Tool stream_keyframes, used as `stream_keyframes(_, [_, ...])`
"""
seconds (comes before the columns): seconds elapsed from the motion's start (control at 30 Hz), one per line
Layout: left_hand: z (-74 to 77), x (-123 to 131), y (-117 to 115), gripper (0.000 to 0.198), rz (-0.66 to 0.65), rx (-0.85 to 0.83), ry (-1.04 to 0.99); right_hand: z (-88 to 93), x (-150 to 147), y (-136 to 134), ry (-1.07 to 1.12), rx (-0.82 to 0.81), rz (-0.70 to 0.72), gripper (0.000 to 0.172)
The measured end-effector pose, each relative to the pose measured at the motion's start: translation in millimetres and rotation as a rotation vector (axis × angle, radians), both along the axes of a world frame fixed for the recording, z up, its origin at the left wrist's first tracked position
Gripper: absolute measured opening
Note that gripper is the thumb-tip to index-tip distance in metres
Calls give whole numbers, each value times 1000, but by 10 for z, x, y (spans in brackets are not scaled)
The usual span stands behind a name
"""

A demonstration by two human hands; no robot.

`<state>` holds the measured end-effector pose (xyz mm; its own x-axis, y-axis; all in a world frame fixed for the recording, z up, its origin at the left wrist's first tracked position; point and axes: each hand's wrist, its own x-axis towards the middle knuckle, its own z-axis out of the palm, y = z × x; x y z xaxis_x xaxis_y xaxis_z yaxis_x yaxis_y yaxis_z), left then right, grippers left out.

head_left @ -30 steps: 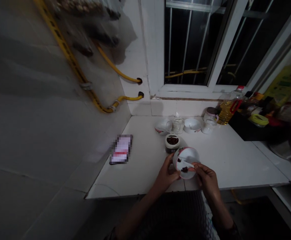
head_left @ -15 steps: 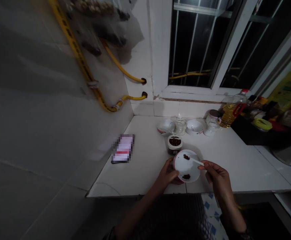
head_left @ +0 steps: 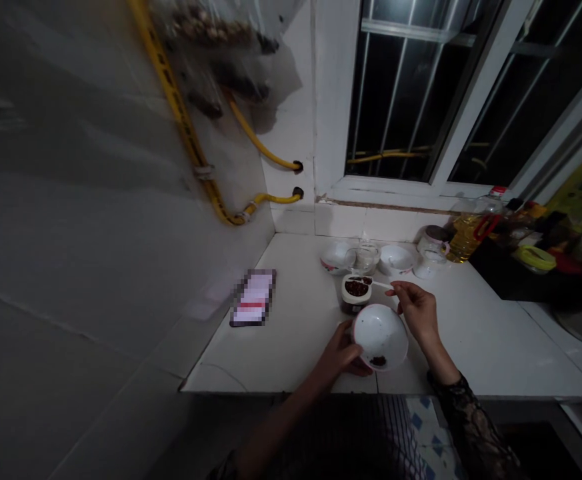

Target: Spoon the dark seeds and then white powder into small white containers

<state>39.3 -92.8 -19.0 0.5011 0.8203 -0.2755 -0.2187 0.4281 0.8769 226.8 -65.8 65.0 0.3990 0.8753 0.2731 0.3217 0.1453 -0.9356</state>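
My left hand (head_left: 343, 350) is closed on the rim of a white bowl (head_left: 381, 330), which tilts toward me near the counter's front edge. A small dark clump of food (head_left: 378, 361) lies low inside the bowl. Pinched in my right hand (head_left: 415, 305) is the handle of a white spoon (head_left: 381, 285). Its end, carrying some dark food, is over the mouth of a jar (head_left: 355, 303) filled with dark reddish-brown contents. The jar stands on the counter just behind the bowl.
Behind the jar are two white bowls (head_left: 395, 259) and a glass vessel (head_left: 363, 255). An oil bottle (head_left: 465, 233) and a black box of condiments (head_left: 501, 267) stand at right. A phone (head_left: 255, 298) lies at left on the white counter (head_left: 291, 360), beside the tiled wall.
My right hand has moved the spoon up and away from inside the bowl to above the jar. The left hand still holds the bowl. The view has shifted slightly.
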Motion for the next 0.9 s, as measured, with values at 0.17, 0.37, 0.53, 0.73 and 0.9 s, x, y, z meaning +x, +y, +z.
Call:
stream_keyframes(0.17, [-23,29,34,92,-23,-17,-1,-115,-12,-31,-501,142,2,34])
stream_keyframes(0.37, [-130,79,50,97,7,-25,5,-62,43,-82,-1036,415,116,33])
stream_keyframes(0.53, [-170,101,70,95,11,-46,28,48,59,-156,-1040,502,104,31])
stream_keyframes(0.73, [-98,50,47,102,47,-15,19,118,132,-598,-505,209,-33,28])
stream_keyframes(0.9, [-8,-35,-18,92,33,72,-31,72,331,-998,-416,-21,130,36])
